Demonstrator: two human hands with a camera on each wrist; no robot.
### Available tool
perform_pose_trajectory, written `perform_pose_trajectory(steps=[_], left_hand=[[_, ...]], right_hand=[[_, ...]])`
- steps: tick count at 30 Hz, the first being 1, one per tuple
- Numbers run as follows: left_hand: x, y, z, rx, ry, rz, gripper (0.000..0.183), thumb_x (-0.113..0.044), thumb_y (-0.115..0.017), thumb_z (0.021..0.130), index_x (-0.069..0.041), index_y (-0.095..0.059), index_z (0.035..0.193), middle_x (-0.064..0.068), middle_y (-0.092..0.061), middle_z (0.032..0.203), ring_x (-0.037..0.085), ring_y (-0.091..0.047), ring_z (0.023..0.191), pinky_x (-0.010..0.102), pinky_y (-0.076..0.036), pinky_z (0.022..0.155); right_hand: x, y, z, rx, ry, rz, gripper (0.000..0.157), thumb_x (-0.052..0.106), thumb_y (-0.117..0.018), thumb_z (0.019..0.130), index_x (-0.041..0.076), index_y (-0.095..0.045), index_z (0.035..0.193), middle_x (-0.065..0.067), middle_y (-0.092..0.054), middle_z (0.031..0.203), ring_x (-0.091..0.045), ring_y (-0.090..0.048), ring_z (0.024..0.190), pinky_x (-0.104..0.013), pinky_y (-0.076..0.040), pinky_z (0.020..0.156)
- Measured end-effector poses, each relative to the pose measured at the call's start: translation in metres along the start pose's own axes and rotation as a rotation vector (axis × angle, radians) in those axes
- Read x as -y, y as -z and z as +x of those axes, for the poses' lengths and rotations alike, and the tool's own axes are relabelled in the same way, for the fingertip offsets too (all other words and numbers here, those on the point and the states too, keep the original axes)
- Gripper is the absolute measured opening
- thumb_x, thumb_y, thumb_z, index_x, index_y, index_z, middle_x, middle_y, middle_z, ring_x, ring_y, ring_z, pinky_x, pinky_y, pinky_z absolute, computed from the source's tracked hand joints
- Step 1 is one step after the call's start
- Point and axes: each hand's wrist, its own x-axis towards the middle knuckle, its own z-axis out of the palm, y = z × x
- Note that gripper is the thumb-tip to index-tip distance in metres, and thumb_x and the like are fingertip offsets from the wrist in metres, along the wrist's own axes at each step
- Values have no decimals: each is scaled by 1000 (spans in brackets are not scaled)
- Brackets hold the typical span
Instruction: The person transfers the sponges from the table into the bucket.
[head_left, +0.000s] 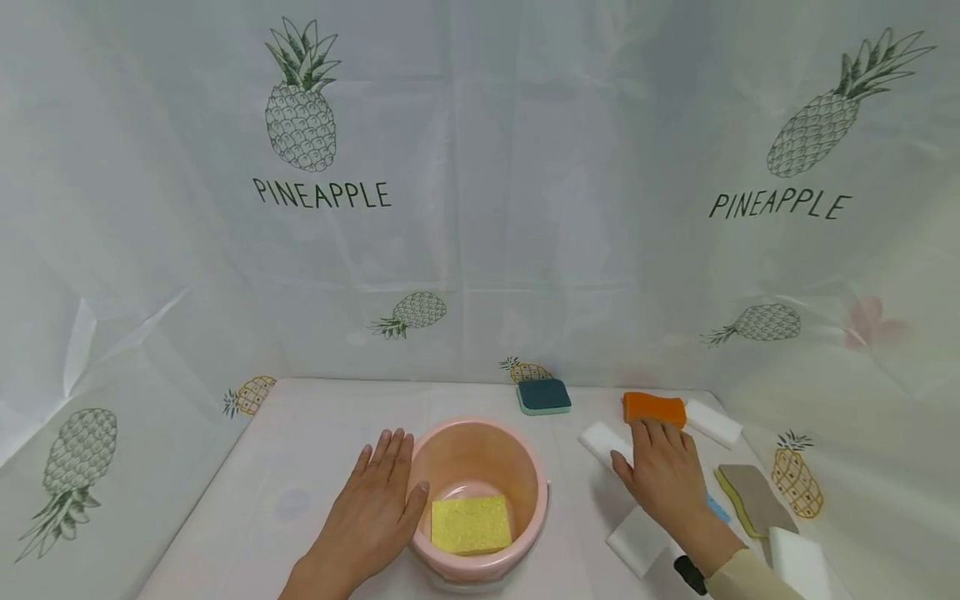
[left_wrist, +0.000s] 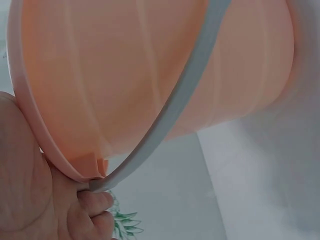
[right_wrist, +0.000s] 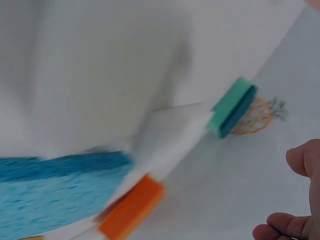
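A pink bucket (head_left: 480, 454) stands at the middle of the table with a yellow sponge (head_left: 471, 527) lying in its bottom. Flat against the bucket's left rim rests my left hand (head_left: 371, 510), fingers straight. The left wrist view shows the bucket's grey handle (left_wrist: 167, 112) hanging along its side, close by my fingers. Over the sponges at the right, my right hand (head_left: 663, 471) hovers with loosely bent fingers and nothing in its grasp. Partly hidden beneath it is a blue sponge (right_wrist: 65, 195). White sponge blocks (head_left: 637, 540) lie around that hand, and an orange sponge (head_left: 654, 407) sits just beyond its fingertips.
At the back edge lies a dark green sponge (head_left: 543, 395) with a lighter underside. A grey and yellow sponge (head_left: 759, 500) and another white block (head_left: 798, 565) are along the right edge. A pineapple-printed sheet (head_left: 540, 208) encloses the table at the back and sides.
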Motion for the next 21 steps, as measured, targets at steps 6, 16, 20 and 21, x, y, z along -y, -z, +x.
perform_pose_trajectory(steps=[6,16,20,21], left_hand=[[0,-1,0,16,12,-17,67,-37,-54,109,7,-42,157,25,-42,164,40,-34,157,59,-28,128],[0,-1,0,31,20,-41,67,-37,-53,110,8,-41,157,25,-41,164,42,-33,157,60,-27,127],[0,-2,0,27,21,-48,66,-37,-53,110,8,-42,157,25,-41,164,42,-33,157,60,-27,128],[1,-2,0,28,24,-50,66,-36,-54,110,8,-41,158,25,-41,164,41,-33,157,60,-27,128]], right_hand=[[-35,-3,-37,120,-20,-16,69,42,-79,83,-11,-61,123,-26,-66,116,-46,-60,107,-61,-51,84],[-69,-4,-76,235,-42,-105,84,60,-81,79,-13,-62,116,-25,-65,109,-46,-60,103,-63,-47,85],[-72,-1,-83,344,-87,-128,85,54,-91,72,-14,-62,117,-26,-65,110,-47,-60,106,-65,-47,90],[-73,-1,-85,361,-93,-132,86,55,-91,73,-14,-62,117,-26,-65,110,-48,-60,106,-65,-47,90]])
